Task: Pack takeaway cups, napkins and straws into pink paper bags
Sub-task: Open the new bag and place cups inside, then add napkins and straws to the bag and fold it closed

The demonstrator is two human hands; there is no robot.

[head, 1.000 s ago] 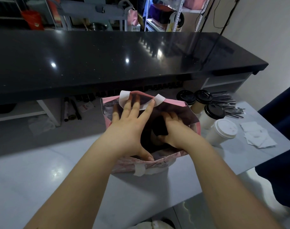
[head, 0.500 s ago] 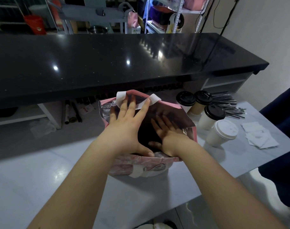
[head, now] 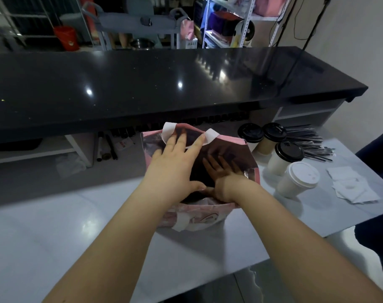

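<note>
Where the pink paper bag (head: 199,217) stands: I see it upright on the white table (head: 55,237), mouth wide.
Left hand (head: 173,169): grip apart, fingers straight and spread, pressing the bag's far wall at the white handle (head: 211,136).
Right hand (head: 224,182): grip apart, fingers straight, flat against the dark lining inside the mouth; I see its thumb just beside the left thumb at the near rim.
Black-lidded cups (head: 286,154): three, clustered just right of the bag.
White-lidded cup (head: 299,178): nearest me in that cluster.
Straws (head: 306,141): dark pile behind the cups.
Napkins (head: 352,186): white sheets near the table's right edge.
</note>
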